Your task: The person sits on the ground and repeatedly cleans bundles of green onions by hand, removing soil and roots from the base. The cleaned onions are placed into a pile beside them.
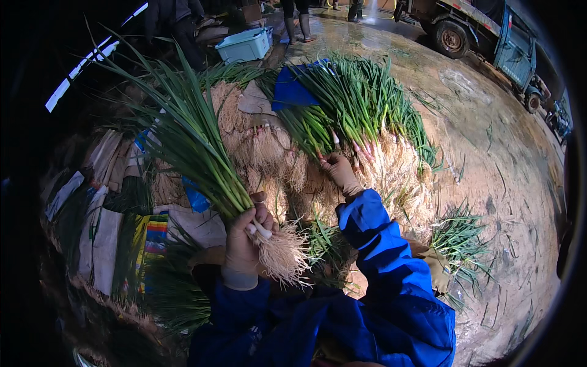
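My left hand (245, 241), in a pale glove, grips a bunch of green garlic (202, 156) just above its white bulbs. The leaves fan up and to the left, and a tangle of pale roots (284, 252) hangs out past my fingers. My gloved right hand (343, 173) reaches ahead to the large heap, where its fingertips pinch the lower end of a green garlic stalk (318, 149). Right beside it lies the sunlit heap of green garlic (362, 105), leaves pointing away from me and roots towards me. A blue sheet (293, 87) covers some of the leaves.
More rooted bunches (266, 149) lie left of the heap. Sacks (106, 243) and a striped colourful bag (153, 238) are on the left. Loose leaves (461, 236) litter the wet ground at right. Farther off are a light-blue plastic tub (243, 46), people in boots (306, 27) and a truck (513, 50).
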Motion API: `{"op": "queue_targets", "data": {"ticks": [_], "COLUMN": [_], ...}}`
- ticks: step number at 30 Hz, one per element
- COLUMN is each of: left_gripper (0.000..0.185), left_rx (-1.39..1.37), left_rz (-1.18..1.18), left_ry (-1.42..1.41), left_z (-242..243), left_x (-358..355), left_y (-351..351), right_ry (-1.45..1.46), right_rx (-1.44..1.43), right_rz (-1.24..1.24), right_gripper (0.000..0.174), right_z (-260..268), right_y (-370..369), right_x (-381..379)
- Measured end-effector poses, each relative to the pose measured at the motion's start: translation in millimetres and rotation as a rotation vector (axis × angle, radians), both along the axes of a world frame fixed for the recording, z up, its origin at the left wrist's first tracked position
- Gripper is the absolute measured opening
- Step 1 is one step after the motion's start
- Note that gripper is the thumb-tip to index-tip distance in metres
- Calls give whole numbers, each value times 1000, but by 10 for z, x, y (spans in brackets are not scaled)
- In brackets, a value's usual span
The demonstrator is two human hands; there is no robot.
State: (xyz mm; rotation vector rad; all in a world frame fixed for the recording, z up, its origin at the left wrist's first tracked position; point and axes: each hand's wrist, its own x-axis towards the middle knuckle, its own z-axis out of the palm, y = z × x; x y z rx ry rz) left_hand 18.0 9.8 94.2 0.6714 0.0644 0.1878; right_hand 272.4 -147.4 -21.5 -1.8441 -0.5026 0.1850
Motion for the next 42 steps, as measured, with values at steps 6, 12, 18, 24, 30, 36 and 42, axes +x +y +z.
{"op": "queue_targets", "data": {"ticks": [6, 12, 18, 24, 30, 36, 42], "left_gripper": [25, 22, 18, 20, 19, 37, 55], "left_rx": [-176, -271, -200, -203, -420, -653, -788], "left_rz": [-172, -277, -227, -216, -420, -420, -376], "left_ry": [255, 138, 282, 282, 139, 60, 49], "left_z": [-1030, -1469, -1503, -1344, -1124, -1097, -1369], "left_x": [622, 539, 222, 75, -62, -191, -321], "left_y": [-53, -139, -231, -168, -272, -238, -228], "right_ry": [-233, 39, -7, -112, 524, 828, -42], "right_rx": [-52, -22, 139, -52, 435, 661, 124], "right_rz": [56, 357, 226, 346, 136, 711, 15], "right_gripper": [22, 10, 40, 17, 22, 38, 26], "right_z": [352, 39, 193, 121, -150, 214, 75], "right_y": [-177, -520, -83, 96, 115, 238, 325], "right_x": [-1316, -1348, -1157, -1358, -1180, -1436, -1752]}}
